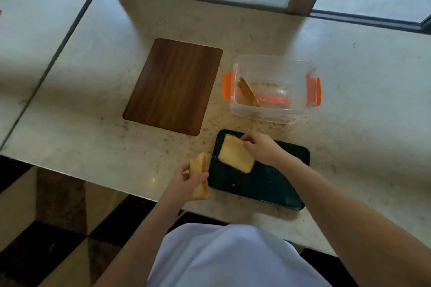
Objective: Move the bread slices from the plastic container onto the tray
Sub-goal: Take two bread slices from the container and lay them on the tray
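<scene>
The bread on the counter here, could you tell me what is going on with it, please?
A person is moving bread from a clear plastic container to a dark tray. The right hand is laying a slice on the tray's far left corner. The left hand grips more slices beside the tray's left edge. A couple of slices lean in the container. The wooden board sits unused.

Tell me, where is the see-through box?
In the head view, the plastic container sits on the counter, right of the wooden board, just beyond the dark tray.
</scene>
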{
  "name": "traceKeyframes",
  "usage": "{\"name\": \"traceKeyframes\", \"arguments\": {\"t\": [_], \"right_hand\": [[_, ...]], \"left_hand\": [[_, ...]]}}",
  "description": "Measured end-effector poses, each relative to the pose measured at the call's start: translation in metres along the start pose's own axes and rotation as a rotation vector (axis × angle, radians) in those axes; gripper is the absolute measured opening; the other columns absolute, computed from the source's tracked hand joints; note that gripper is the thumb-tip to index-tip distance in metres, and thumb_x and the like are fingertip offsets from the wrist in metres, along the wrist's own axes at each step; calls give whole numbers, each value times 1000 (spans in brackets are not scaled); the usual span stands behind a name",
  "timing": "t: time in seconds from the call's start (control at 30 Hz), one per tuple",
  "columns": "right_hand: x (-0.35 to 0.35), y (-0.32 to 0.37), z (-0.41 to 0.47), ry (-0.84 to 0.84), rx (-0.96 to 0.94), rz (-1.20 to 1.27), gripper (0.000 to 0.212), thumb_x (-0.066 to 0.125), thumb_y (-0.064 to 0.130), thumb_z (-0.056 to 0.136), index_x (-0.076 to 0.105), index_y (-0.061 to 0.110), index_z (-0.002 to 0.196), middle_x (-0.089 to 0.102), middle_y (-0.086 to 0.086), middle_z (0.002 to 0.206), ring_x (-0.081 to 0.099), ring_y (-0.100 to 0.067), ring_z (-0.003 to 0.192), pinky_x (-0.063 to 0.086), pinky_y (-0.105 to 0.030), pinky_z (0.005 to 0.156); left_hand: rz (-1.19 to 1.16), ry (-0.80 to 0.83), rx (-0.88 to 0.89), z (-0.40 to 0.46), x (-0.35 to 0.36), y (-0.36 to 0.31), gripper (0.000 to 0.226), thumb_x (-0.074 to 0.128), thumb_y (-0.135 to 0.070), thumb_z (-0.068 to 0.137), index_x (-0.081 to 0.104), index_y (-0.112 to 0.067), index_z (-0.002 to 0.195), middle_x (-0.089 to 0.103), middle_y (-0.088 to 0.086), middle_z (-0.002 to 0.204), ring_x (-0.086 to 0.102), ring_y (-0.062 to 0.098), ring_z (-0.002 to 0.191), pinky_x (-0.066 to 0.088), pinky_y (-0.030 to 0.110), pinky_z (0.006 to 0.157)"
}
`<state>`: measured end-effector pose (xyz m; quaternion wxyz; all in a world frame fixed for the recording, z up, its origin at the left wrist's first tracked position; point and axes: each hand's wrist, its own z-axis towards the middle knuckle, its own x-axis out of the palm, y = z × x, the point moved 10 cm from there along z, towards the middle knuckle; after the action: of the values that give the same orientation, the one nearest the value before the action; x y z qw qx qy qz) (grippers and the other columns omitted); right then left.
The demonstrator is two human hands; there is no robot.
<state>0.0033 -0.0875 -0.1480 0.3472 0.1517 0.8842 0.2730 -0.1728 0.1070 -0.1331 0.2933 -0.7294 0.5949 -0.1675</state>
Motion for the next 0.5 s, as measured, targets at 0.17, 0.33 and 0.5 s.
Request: {"name": "traceKeyframes", "arguments": {"t": [0.17,0.33,0.5], "right_hand": [[-2,14,8,-30,-23,-150,44,49,31,97,55,14,137,65,-8,127,59,-23,104,48,-32,79],[5,15,-4,-62,-65,-274,71,71,30,83,39,14,145,50,-12,141,47,-31,128,48,-40,95],[7,8,-20,-182,-87,-336,91,81,36,76,32,18,151,38,-10,153,31,-35,142,37,-50,111]], "left_hand": [[35,-21,28,2,-7,5,77,79,-40,81,36,-22,143,53,7,132,58,25,111,52,45,91],[92,-37,86,5,-6,-1,76,79,-44,79,36,-26,139,52,1,127,56,11,103,48,27,70],[144,-58,92,10,-5,-6,85,77,-47,78,31,-23,145,46,-5,121,51,3,94,45,25,66]]}}
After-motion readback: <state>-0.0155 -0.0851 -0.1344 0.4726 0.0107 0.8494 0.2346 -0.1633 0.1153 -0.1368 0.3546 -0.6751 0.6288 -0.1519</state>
